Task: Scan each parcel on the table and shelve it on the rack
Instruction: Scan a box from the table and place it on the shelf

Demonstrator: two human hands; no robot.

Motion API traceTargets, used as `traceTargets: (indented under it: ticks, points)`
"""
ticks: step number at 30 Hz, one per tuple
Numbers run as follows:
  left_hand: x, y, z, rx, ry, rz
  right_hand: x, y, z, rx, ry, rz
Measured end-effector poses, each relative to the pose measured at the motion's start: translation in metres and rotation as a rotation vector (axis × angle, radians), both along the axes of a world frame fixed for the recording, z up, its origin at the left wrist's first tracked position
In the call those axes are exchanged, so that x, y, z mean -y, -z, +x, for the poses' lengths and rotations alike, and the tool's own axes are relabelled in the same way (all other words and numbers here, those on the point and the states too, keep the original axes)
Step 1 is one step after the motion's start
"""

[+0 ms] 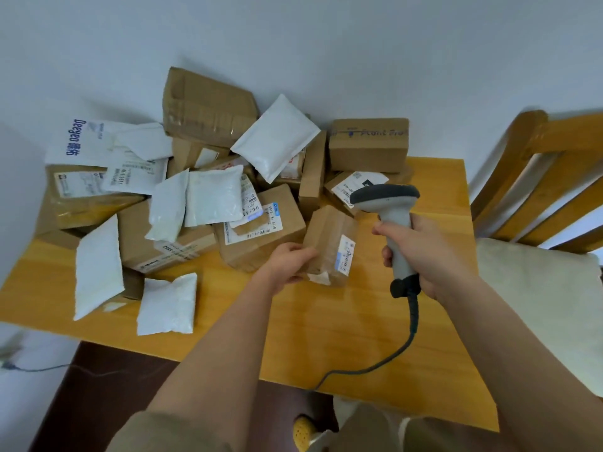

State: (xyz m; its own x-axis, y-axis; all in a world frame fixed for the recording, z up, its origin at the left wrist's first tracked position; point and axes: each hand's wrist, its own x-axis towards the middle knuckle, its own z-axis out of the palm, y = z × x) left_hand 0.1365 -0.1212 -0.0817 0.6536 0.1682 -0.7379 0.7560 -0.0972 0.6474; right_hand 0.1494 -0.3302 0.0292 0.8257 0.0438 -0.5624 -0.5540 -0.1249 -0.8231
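Closest to the camera, two bare forearms are reaching out over a yellow wooden table (326,337), and a bit of a yellow shoe (301,427) is peeking out underneath.

Starting on the left, white poly mailers are lying all over that end of the table: a long white mailer (98,267) is tilting against a box, a puffy white bag (167,305) is sitting flat near the front edge, and a white bag with blue Deeyeo lettering (78,141) is sitting at the back. Behind them, a messy heap of brown cardboard boxes is piling up against the wall, with a big creased carton (208,106) on top and a labelled box (261,226) sitting low in front.

Moving toward the middle, the left hand (287,261) is gripping a small brown parcel (329,244), fingers curled round its left edge. It's crinkly brown and taped, with a white and blue label facing right and a scrap of white sticker at the bottom. It's tipped up near the table's middle, right beside the labelled box.

Next over, the right hand (424,252) is clamped round the handle of a grey barcode scanner (388,203), head pointing left over the parcel, with its dark cable (385,363) trailing down across the table.

Far right, a wooden chair (538,177) with a pale cushion is standing beside the table.
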Motion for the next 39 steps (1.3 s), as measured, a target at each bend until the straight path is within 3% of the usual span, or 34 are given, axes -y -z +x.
traceTargets:
  ticks: [7, 16, 31, 39]
  points:
    - [-0.033, -0.042, -0.027, 0.178, -0.195, -0.361, -0.031, -0.018, -0.013, 0.081, 0.109, 0.115]
    - [-0.069, -0.094, -0.065, 0.284, -0.265, -0.591, -0.083, -0.056, -0.044, 0.130, 0.023, 0.315]
    - [-0.087, -0.156, -0.083, 0.288, 0.040, -0.202, -0.125, -0.088, -0.074, 0.309, -0.171, 0.253]
    - [-0.094, -0.153, -0.084, 0.342, -0.117, -0.257, -0.130, -0.107, -0.070, 0.290, -0.168, 0.272]
